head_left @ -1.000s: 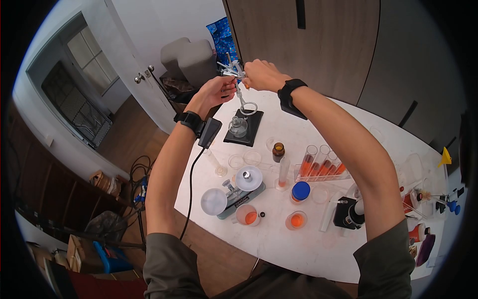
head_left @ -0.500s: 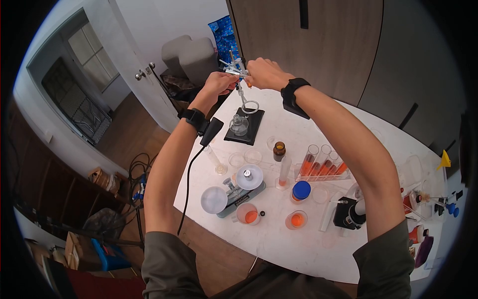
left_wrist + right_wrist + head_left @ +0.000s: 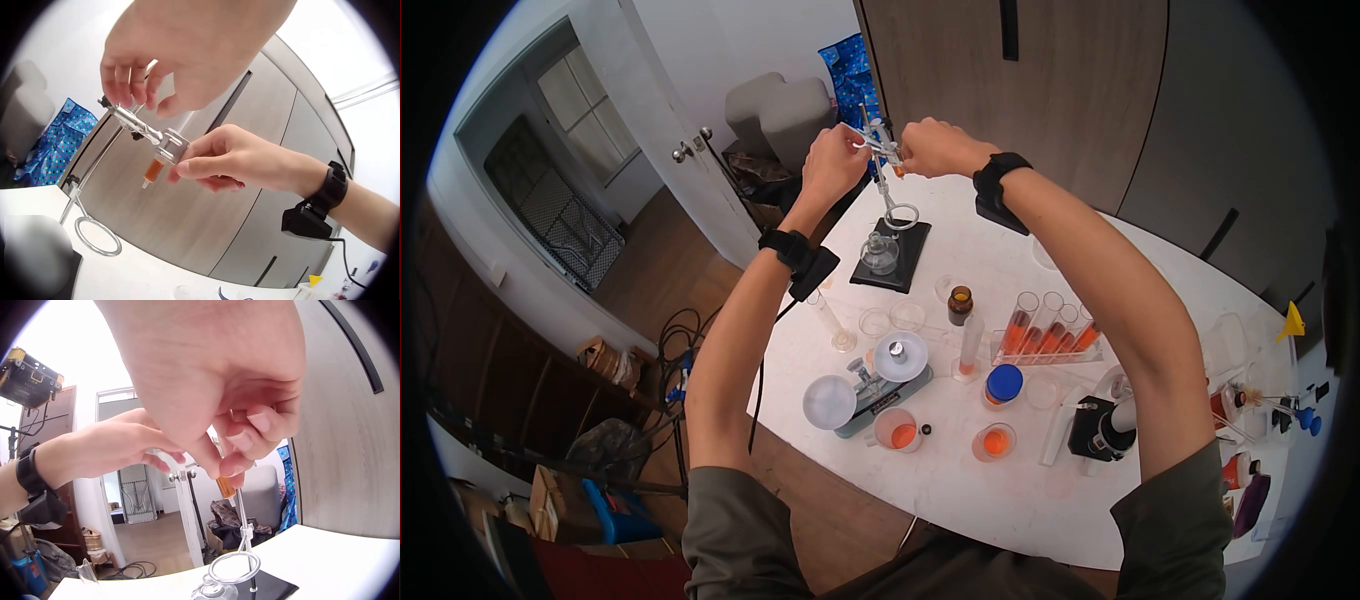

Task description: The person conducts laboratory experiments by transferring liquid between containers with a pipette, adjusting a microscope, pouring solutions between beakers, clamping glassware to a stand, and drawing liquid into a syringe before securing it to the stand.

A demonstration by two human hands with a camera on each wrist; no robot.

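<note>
A syringe (image 3: 154, 170) with orange liquid points tip down at the jaws of a metal clamp (image 3: 140, 125) on the retort stand. My right hand (image 3: 945, 148) pinches the syringe beside the clamp jaws, thumb in front and fingers behind. On the other side, my left hand (image 3: 837, 165) is over the clamp's rod end. Its fingers (image 3: 127, 94) hang loosely bent close to the clamp's screw, thumb apart from them. Lower on the stand's rod sits a metal ring (image 3: 901, 216), above a glass spirit lamp (image 3: 880, 254) on the black base (image 3: 908, 262).
On the white table (image 3: 1000, 500) stand a balance (image 3: 870, 400), a brown bottle (image 3: 960, 304), a rack of test tubes (image 3: 1048, 357) with orange liquid, measuring cylinders, a blue-capped jar (image 3: 1003, 384), beakers and a microscope (image 3: 1100, 428). A tall cabinet (image 3: 1020, 110) rises behind.
My left hand has come up from below the clamp to its rod end, and its fingers have moved off the near side. My right hand stays at the syringe, nearly unmoved.
</note>
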